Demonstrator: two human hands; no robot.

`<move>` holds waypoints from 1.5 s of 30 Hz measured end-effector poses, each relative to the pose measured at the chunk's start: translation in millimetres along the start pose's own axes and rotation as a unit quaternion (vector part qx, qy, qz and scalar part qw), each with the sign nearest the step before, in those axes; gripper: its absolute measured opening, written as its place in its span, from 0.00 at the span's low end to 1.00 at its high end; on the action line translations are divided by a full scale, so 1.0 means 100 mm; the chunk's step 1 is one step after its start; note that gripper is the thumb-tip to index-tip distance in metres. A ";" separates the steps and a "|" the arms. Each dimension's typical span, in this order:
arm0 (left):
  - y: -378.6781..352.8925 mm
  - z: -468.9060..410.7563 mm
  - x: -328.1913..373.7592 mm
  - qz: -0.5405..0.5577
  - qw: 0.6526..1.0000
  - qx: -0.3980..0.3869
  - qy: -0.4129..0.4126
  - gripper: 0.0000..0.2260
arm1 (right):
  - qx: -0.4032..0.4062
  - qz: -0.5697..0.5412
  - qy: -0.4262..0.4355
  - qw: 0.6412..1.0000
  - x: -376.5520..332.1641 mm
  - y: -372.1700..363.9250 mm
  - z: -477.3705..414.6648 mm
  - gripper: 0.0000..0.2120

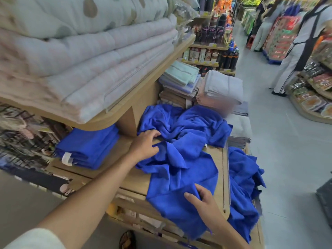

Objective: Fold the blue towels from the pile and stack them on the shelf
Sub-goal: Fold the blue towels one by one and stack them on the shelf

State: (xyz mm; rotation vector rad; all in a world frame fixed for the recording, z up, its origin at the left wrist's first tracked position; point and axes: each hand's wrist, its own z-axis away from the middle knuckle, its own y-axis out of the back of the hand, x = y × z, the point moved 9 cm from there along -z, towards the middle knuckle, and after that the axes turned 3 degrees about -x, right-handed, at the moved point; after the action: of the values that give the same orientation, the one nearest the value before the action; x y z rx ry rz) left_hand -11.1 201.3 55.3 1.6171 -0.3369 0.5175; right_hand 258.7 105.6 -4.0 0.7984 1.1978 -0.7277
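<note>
A blue towel [179, 169] lies spread and rumpled across the wooden shelf [129, 178]. My left hand [145, 144] pinches its far left corner between thumb and fingers. My right hand [203, 200] grips the towel's near edge, where a fold of cloth bunches under the fingers. Behind the towel, a loose pile of blue towels [188, 123] sits against the shelf's back. More blue towels [244, 177] hang over the right edge. A stack of folded blue towels [86, 146] rests at the left, under the upper shelf.
The upper shelf [149, 87] carries thick folded quilts [80, 51] and overhangs the stack. Folded grey and green towels [221, 87] stand behind the pile. People [294, 51] stand in the aisle at the right. A dark crate [325, 196] sits on the floor.
</note>
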 end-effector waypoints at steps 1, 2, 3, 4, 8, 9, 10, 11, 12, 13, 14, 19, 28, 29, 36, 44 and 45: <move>-0.01 0.01 0.23 -0.030 0.996 -0.002 -0.090 0.24 | 0.004 0.002 0.002 1.000 0.00 0.00 0.00 0.24; -0.06 0.04 0.43 -0.055 0.986 -0.024 -0.156 0.25 | 0.005 0.002 0.003 1.000 0.01 0.00 -0.01 0.24; -0.15 0.06 0.55 -0.087 0.974 -0.051 -0.205 0.24 | 0.003 -0.001 0.003 1.000 0.02 0.00 -0.01 0.24; -0.22 0.09 0.66 -0.129 0.959 -0.064 -0.243 0.24 | 0.001 -0.004 0.004 1.000 0.03 0.00 -0.01 0.24; -0.27 0.16 0.87 -0.236 0.917 -0.024 -0.321 0.09 | -0.001 -0.019 0.012 1.000 0.03 -0.01 0.00 0.22; -0.23 0.14 0.91 -0.225 0.924 -0.015 -0.308 0.08 | 0.002 -0.024 0.016 1.000 0.02 0.00 0.00 0.23; -0.19 0.11 0.92 -0.195 0.942 -0.014 -0.273 0.12 | 0.003 -0.032 0.018 0.999 0.01 0.00 0.01 0.23; -0.13 0.07 0.92 -0.139 0.965 -0.021 -0.223 0.17 | 0.002 -0.044 0.015 0.999 0.01 -0.01 0.02 0.23; -0.08 0.02 0.91 -0.061 0.982 -0.024 -0.177 0.21 | -0.001 -0.055 0.009 0.998 0.01 -0.03 0.03 0.23; -0.05 -0.02 0.89 0.024 0.990 -0.031 -0.136 0.23 | -0.007 -0.061 0.003 0.998 0.00 -0.04 0.04 0.22; -0.02 -0.06 0.87 0.097 0.990 -0.035 -0.100 0.23 | -0.016 -0.056 0.003 0.998 -0.05 -0.06 0.04 0.21; 0.03 -0.02 0.82 0.258 0.964 -0.057 -0.013 0.07 | -0.079 0.019 0.086 0.993 -0.71 -0.10 -0.06 0.11; 0.31 0.39 1.10 0.475 0.877 -0.057 0.030 0.13 | -0.019 0.049 0.195 0.979 -1.78 0.20 -0.48 0.08; 0.37 0.43 1.13 0.468 0.882 -0.053 0.030 0.15 | -0.021 0.071 0.192 0.979 -1.81 0.20 -0.50 0.09; 0.72 0.61 1.34 0.458 0.888 -0.015 -0.031 0.19 | 0.125 0.128 0.267 0.947 -2.26 0.41 -0.40 0.09; 1.14 0.65 1.69 0.396 0.911 0.021 -0.116 0.12 | 0.186 0.131 0.310 0.923 -2.60 0.52 -0.36 0.08; 1.22 0.62 1.73 0.395 0.911 0.019 -0.118 0.12 | 0.163 0.119 0.305 0.931 -2.66 0.53 -0.39 0.07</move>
State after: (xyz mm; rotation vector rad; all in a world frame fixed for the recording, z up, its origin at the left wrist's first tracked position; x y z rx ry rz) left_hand 83.1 140.1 245.9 1.5395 -1.1960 0.9375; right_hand 226.2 184.7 256.0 1.4968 1.5116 -0.4893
